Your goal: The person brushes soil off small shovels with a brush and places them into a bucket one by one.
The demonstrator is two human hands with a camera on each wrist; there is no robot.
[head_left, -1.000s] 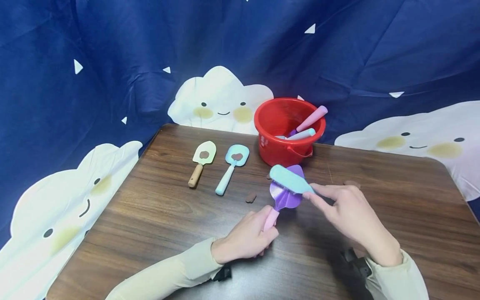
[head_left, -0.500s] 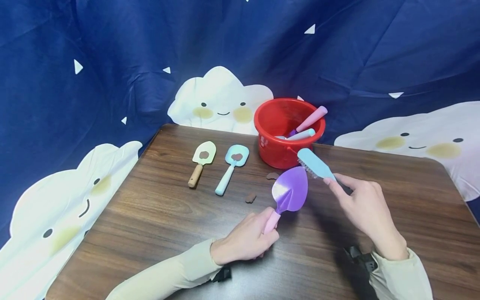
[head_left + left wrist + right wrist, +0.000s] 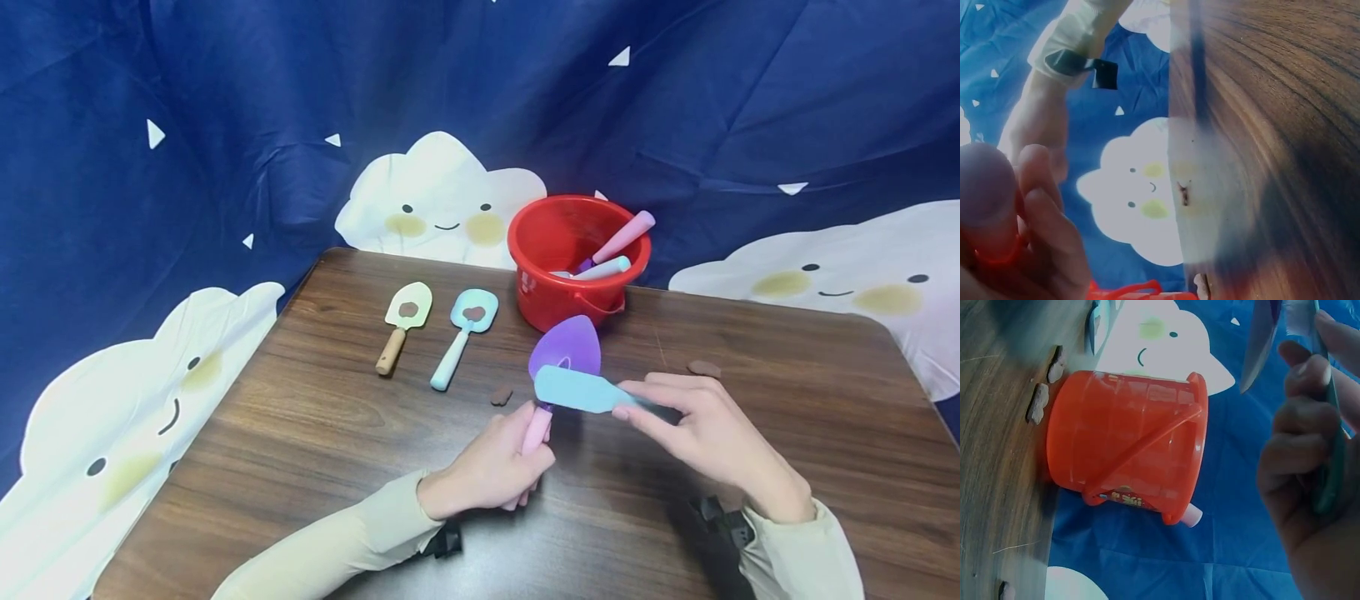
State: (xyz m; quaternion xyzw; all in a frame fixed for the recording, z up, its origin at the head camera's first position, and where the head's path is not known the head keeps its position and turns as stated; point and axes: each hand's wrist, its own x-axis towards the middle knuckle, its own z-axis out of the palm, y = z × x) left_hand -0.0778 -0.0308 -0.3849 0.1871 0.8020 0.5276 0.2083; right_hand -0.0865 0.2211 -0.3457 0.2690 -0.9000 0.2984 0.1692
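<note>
In the head view my left hand (image 3: 491, 462) grips the pink handle of a purple trowel (image 3: 568, 343), its blade raised off the table and pointing toward the bucket. My right hand (image 3: 708, 429) holds a light blue brush (image 3: 573, 389) by its handle. The brush head lies across the lower part of the blade and hides it. White bristles (image 3: 1299, 317) face the trowel's blade (image 3: 1261, 350) in the right wrist view; whether they touch, I cannot tell. In the left wrist view the left hand (image 3: 1050, 231) is curled round the handle, whose rounded end (image 3: 985, 184) faces the camera.
Behind the trowel stands a red bucket (image 3: 558, 296) containing a pink-handled tool (image 3: 626, 236) and a pale blue handle (image 3: 606, 268). A green trowel (image 3: 409, 304) and a blue shovel (image 3: 450, 358) lie to the left. Small brown pieces (image 3: 501, 394) are scattered on the wooden table (image 3: 315, 450).
The brush swept off the blade's upper right edge, then came back left and down over the blade's base. The trowel's blade has tilted and shifted slightly left.
</note>
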